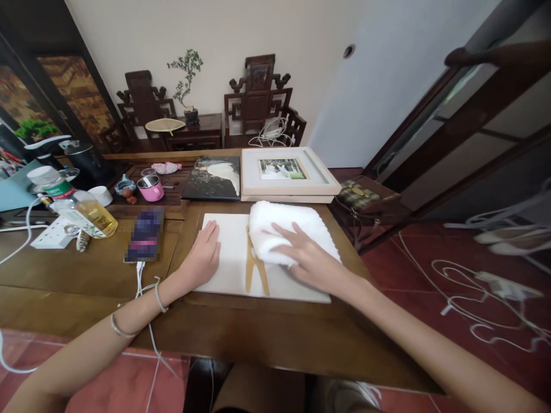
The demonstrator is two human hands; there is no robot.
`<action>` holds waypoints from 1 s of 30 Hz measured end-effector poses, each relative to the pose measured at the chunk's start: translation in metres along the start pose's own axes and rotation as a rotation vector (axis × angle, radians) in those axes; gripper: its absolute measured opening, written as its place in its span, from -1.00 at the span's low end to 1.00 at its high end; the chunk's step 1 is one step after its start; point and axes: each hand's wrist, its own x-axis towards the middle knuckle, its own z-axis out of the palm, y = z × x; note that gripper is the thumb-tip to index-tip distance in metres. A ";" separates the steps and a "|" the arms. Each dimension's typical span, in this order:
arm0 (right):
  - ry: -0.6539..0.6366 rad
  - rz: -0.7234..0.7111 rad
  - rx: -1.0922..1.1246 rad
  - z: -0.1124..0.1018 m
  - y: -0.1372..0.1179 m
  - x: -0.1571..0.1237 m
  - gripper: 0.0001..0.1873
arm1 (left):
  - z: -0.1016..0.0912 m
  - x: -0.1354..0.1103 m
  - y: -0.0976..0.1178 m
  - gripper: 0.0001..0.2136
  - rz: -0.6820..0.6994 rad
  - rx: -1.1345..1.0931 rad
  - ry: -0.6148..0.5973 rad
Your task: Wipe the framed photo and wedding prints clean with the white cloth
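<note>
A white flat panel (pixel 230 244) lies on the wooden table (pixel 241 335) in front of me. On it is a tan, forked strip (pixel 251 272), its upper part covered by a folded white towel (pixel 301 215). My right hand (pixel 307 255) presses the towel against the panel's right half, fingers spread over the cloth and a fold bunched at them. At the panel's left edge my left hand (pixel 204 255) rests flat, fingers extended, holding nothing. What lies beneath the towel is hidden.
Behind the panel are a dark photo album (pixel 210 178) and a pale framed photo (pixel 282 169). To the left sit a phone (pixel 145 235) with cables, a bottle (pixel 80 206), a power strip (pixel 54 232) and a pink cup (pixel 150 188). Cables (pixel 469 310) trail over the floor at right.
</note>
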 end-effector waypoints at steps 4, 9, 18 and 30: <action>-0.079 -0.172 -0.004 -0.007 -0.041 -0.036 -0.43 | -0.001 0.000 0.001 -0.54 -0.007 -0.015 -0.001; -0.198 -0.255 0.047 -0.021 -0.060 -0.051 -0.41 | 0.001 0.000 0.000 -0.55 -0.011 -0.013 0.015; -0.120 -0.003 -0.013 -0.011 -0.003 0.034 -0.36 | -0.002 -0.001 0.002 -0.55 0.037 0.023 -0.013; -0.254 -0.176 0.053 -0.007 -0.083 -0.020 -0.44 | -0.003 0.000 0.005 -0.54 0.000 0.016 -0.013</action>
